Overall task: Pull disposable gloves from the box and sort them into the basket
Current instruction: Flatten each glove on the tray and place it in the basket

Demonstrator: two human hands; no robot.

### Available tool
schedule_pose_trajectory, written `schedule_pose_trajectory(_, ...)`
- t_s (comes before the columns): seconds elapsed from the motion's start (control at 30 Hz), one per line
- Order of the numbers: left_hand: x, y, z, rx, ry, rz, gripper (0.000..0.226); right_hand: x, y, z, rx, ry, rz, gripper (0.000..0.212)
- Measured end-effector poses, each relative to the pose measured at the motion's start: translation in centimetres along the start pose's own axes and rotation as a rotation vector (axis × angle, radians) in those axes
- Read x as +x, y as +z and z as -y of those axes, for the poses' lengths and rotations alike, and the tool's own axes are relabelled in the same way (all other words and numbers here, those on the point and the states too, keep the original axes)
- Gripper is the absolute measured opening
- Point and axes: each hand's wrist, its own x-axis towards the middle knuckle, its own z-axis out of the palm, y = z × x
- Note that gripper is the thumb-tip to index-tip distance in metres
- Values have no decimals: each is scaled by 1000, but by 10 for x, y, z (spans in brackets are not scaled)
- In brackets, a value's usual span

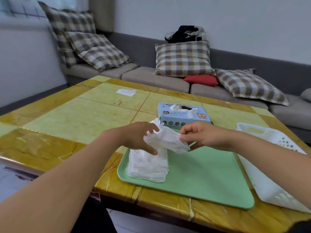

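Note:
A crumpled white disposable glove (166,140) hangs in the air between both hands, just above a green tray (207,174). My left hand (139,138) pinches its left end. My right hand (203,135) pinches its right end with thumb and fingers. Under the glove, a stack of flattened white gloves (148,167) lies on the tray's left side. Behind the hands stands the blue glove box (183,116), with white gloves poking from its top opening. The white plastic basket (269,163) sits tilted at the right of the tray; nothing shows inside it.
A yellow marble-patterned table (75,118) carries everything. A small white paper scrap (125,92) lies far left on it. Behind the table runs a grey sofa (151,78) with several plaid cushions, a red cushion and a dark heap of clothes.

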Motion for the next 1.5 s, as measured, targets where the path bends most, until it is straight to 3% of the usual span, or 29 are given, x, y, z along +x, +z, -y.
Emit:
schedule_pose_trajectory(0.07, 12, 6, -3, 43, -5, 6, 91, -12, -11, -5, 96, 2, 61, 14)
schedule_pose_trajectory(0.17, 26, 12, -2, 168, -53, -25, 100, -32, -27, -6, 19, 28, 140, 15)
schedule_pose_trajectory(0.3, 34, 11, 3, 148, -118, 76, 81, -56, -45, -13, 135, 62, 248, 14)
schedule_pose_trajectory(0.37, 31, 5, -1, 196, -142, 95, 80, -61, -48, -17, 274, 49, 179, 13)
schedule_pose_trajectory(0.43, 26, -2, -12, 247, -120, 7, 83, -59, -44, -20, 414, 43, 20, 10)
schedule_pose_trajectory(0.53, 18, -4, -51, -146, 4, -104, 80, -51, -40, -28, 579, 72, -130, 13)
schedule_pose_trajectory(0.63, 20, 13, -92, -611, 52, -67, 77, -50, -41, -30, 679, 65, -188, 13)
schedule_pose_trajectory(0.83, 38, 36, -132, -884, 82, -203, 53, -51, -39, -26, 712, -24, -236, 21)
schedule_pose_trajectory(0.93, 39, 40, -142, -934, 134, -213, 50, -53, -32, -25, 697, -43, -237, 10)
schedule_pose_trajectory(1.07, 42, 47, -144, -905, 185, -251, 14, -52, -24, -27, 789, -94, -269, 11)
schedule_pose_trajectory(1.23, 42, 34, -134, -783, 237, -200, 31, -52, -25, -23, 845, -115, -257, 33)
schedule_pose_trajectory(1.33, 38, 29, -127, -762, 242, -206, 39, -49, -23, -18, 860, -118, -245, 30)
schedule_pose_trajectory(1.43, 36, 20, -114, -778, 188, -308, 40, -48, -25, -18, 900, -101, -233, 19)
schedule_pose_trajectory(1.5, 38, 12, -91, -556, 86, -479, 43, -51, -30, -19, 874, -88, -226, 13)
